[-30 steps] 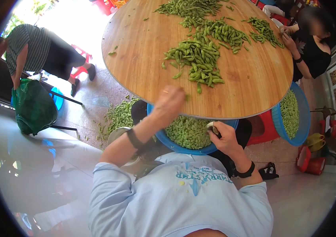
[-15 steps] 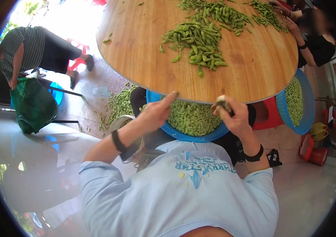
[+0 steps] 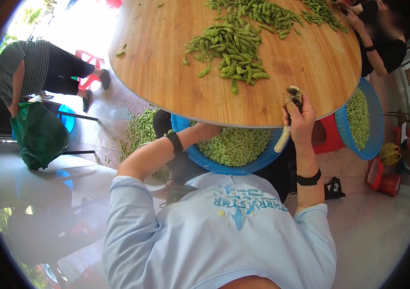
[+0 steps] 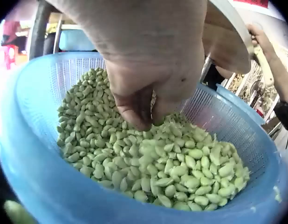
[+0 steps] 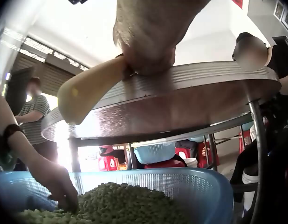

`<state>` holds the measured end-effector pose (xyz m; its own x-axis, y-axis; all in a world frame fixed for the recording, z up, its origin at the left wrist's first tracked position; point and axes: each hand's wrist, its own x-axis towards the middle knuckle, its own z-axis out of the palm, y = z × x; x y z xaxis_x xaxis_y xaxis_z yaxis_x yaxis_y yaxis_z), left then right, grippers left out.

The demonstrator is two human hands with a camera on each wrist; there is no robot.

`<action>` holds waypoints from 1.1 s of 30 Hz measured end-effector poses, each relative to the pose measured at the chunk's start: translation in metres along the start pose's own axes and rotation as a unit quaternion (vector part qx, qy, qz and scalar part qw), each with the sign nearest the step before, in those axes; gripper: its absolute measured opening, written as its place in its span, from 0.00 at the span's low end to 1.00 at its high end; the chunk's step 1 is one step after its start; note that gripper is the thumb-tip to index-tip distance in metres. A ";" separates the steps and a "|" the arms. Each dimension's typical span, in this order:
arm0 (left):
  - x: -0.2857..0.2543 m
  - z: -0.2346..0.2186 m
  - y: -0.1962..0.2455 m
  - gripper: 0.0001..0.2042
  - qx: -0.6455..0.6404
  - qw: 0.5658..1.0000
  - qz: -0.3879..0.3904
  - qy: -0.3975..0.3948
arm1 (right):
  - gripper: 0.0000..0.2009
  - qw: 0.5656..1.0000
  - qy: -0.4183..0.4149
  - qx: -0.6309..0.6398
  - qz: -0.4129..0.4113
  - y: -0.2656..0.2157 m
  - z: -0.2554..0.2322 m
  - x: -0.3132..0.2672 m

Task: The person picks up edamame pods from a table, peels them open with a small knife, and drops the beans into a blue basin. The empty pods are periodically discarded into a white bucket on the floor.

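Green shelled beans (image 4: 195, 172): loose, heaped in blue perforated basin (image 4: 55, 177). Pale-handled tool (image 3: 282, 139): held aslant. Unshelled pods (image 3: 231, 43): piled on wooden counter (image 3: 166, 67).

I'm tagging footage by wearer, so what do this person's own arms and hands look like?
The left hand and right hand are ungloved. A black band circles the left wrist, and another black band the right. Light blue sleeves end around the elbows, leaving the forearms bare.

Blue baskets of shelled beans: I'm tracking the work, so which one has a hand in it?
The nearer basket, before the pale blue shirt: the left hand is inside it; the basket at right shows none.
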<state>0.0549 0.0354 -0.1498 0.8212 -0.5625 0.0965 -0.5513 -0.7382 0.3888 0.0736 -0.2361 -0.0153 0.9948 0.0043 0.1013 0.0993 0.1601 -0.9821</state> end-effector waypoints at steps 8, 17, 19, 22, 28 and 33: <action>0.002 0.037 -0.017 0.22 -0.035 0.996 -0.064 -0.052 | 0.12 1.000 0.013 0.003 0.000 -0.001 0.002 -0.004; 0.000 0.049 -0.034 0.22 -0.004 0.999 -0.015 -0.028 | 0.13 1.000 0.018 0.014 -0.010 0.002 0.003 -0.008; -0.003 0.037 -0.039 0.19 -0.108 0.993 -0.031 -0.031 | 0.13 1.000 0.011 0.015 -0.023 0.004 -0.001 -0.006; -0.007 -0.008 -0.024 0.14 -0.371 0.907 -0.179 -0.091 | 0.12 1.000 0.013 -0.004 -0.025 0.003 -0.001 -0.006; -0.054 -0.071 -0.010 0.05 -0.680 0.669 -0.296 -0.042 | 0.11 1.000 0.010 -0.006 -0.024 0.003 0.000 -0.004; -0.158 -0.148 -0.047 0.07 -0.563 0.719 -0.404 -0.062 | 0.11 1.000 0.007 -0.024 -0.019 0.003 0.001 -0.002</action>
<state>-0.0268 0.2137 -0.0479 0.7491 -0.1999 -0.6316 0.6226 -0.1131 0.7743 0.0720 -0.2341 -0.0185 0.9905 -0.0144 0.1367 0.1375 0.1127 -0.9841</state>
